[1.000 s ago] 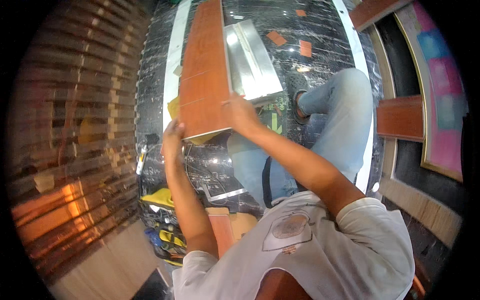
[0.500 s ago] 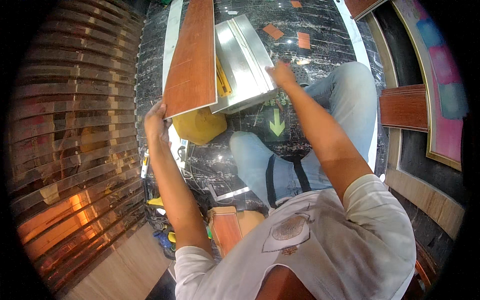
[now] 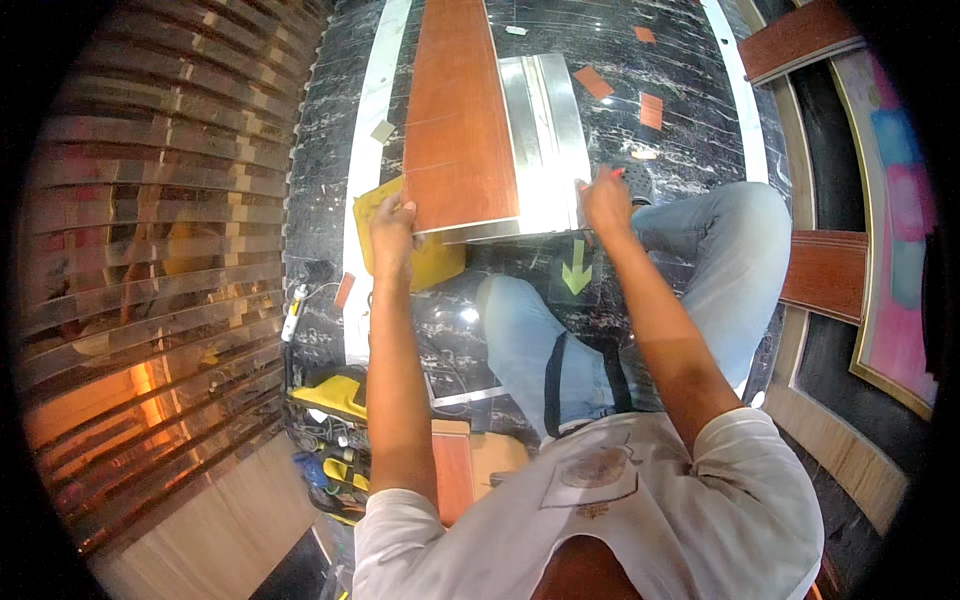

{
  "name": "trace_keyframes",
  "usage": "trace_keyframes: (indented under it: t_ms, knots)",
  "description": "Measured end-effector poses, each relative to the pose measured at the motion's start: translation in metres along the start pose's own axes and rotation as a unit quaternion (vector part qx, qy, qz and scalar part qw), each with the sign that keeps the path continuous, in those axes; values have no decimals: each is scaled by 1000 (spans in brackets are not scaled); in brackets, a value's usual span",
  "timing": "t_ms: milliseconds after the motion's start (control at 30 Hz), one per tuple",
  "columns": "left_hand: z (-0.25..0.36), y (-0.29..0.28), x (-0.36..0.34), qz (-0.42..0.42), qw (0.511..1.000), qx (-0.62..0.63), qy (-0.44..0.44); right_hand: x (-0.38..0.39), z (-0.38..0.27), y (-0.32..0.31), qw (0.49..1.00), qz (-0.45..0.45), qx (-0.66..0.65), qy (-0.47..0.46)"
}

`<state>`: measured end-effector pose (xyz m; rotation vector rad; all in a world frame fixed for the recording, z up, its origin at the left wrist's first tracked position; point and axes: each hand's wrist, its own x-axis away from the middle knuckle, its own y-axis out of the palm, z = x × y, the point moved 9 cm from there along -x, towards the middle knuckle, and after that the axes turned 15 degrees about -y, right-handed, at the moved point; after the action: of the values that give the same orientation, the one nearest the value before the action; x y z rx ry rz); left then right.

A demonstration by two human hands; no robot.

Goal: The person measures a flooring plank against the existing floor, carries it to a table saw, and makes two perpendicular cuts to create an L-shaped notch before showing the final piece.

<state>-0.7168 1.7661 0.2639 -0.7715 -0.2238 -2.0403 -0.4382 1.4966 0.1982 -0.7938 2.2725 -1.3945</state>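
Observation:
My left hand [image 3: 398, 225] grips the near-left corner of a long reddish wood-look plank [image 3: 455, 140]. The plank lies across the left part of a shiny metal piece [image 3: 545, 130] with a raised lengthwise strip. My right hand [image 3: 606, 200] is at the metal piece's right edge, fingers closed round a small red object [image 3: 617, 174] too small to name. A yellow item [image 3: 380, 215] sits under and left of the plank's near end. My bent legs [image 3: 725, 265] are to the right and below.
Small reddish offcuts [image 3: 593, 82] lie on the dark marble floor [image 3: 680, 140]. A yellow tool bag [image 3: 330, 395], a white tube [image 3: 295, 312] and cardboard [image 3: 500, 455] are at lower left. Slatted panelling [image 3: 150, 250] stands left; a framed colourful panel [image 3: 890, 250] and boards are at right.
My right hand has moved from the plank to the metal piece's right edge. The plank shifted left, then back right, and now hides the yellow strip seen half a second earlier.

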Motion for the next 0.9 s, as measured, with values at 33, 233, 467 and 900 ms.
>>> trace_keyframes:
  t_ms: [33, 233, 467, 900]
  knots:
    - [0, 1, -1, 8, 1000, -13, 6, -2, -17, -13, 998, 29, -46, -13]
    - [-2, 4, -19, 23, 997, -64, 23, -26, -125, -17, 980, 5, -178, -89]
    - [4, 5, -38, 55, 980, -163, 104, -32, -145, 12, 993, -15, -69, -97]
    - [-15, 21, -62, 95, 969, -177, 141, -33, -131, 40, 980, 73, -121, -138]
